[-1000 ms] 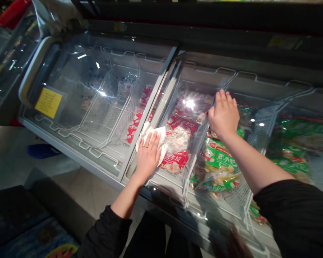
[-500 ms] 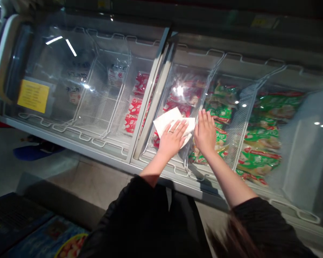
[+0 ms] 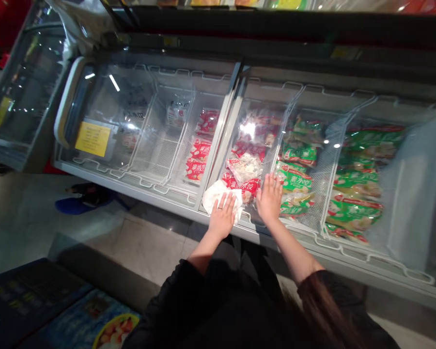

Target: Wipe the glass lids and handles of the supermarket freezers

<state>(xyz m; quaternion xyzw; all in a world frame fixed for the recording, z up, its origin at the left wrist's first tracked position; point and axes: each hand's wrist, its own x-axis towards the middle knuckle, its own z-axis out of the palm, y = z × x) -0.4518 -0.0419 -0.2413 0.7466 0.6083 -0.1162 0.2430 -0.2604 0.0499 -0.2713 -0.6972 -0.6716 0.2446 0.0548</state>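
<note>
My left hand lies flat with fingers spread on a folded white cloth, pressing it to the freezer's glass lid near the front edge. My right hand rests palm down on the same glass, fingers stretched out and nothing under them that I can see. Under the lid, red bags of frozen food lie just beyond my left hand. Green bags fill the basket to the right of my right hand.
A chest freezer lid with a curved handle and a yellow label is at left. Another glass-topped freezer stands beyond it. Blue footwear shows on the floor. A printed box is at lower left.
My left hand has drawn the cloth toward the front edge of the lid. My right hand has shifted slightly nearer that edge. The camera view has moved, showing more at the left and back.
</note>
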